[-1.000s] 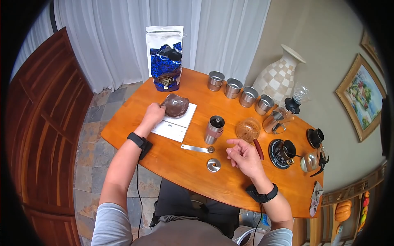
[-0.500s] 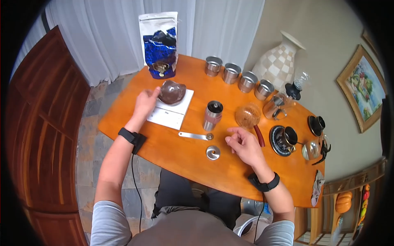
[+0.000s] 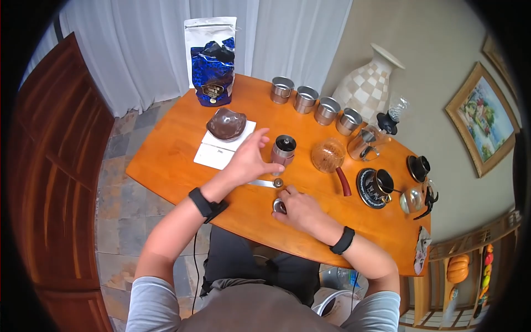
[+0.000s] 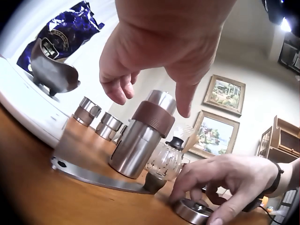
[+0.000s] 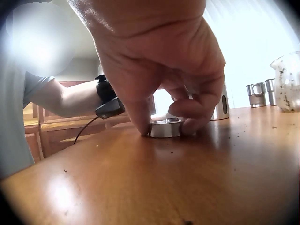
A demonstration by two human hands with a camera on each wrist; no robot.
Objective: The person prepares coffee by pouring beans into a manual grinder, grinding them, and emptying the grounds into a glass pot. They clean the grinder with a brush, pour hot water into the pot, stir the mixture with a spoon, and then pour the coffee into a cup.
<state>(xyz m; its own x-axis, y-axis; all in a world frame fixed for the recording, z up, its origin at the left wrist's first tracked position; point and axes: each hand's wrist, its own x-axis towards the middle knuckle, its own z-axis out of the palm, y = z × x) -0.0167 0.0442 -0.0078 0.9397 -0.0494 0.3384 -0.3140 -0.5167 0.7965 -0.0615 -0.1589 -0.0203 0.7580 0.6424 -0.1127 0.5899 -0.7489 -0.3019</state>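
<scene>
While the left hand curved wide around the upright grinder, thumb and fingers spread and apparently holding nothing, the right hand pinched the metal lid by its rim, low on the desk. Whether the left thumb touched the grinder could not be told.

The likeliest mishap was a topple: the grinder stood tall and narrow, and a sideways knock from the left thumb could have tipped it. The crank handle lay between grinder and lid, so a low sweep by either hand might have snagged it. The lid, thin and held only at the fingertips, could have slipped.

The desk's near edge ran close behind the lid, leaving a narrow bare strip there. To the left, the scale and its bowl limited travel; to the right, bare wood reached towards the glass pot, whose red handle jutted nearward.
</scene>
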